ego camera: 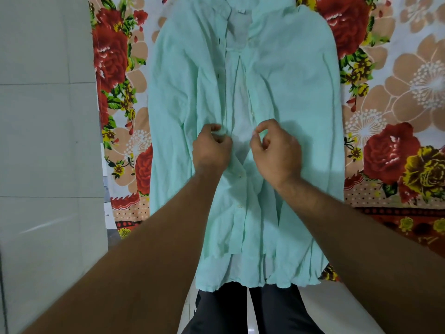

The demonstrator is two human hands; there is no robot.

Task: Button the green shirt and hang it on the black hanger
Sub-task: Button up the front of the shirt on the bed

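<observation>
Head view: green shirt lying under both hands on floral bedsheet; left hand and right hand pinching its plackets; tiled floor lying left.

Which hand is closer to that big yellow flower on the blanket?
The right hand. The yellow flower is on the blanket far out to its right. The left hand is further away, pinching the shirt on the other side of the opening.

Floral bedsheet (red roses) under green shirt
</observation>
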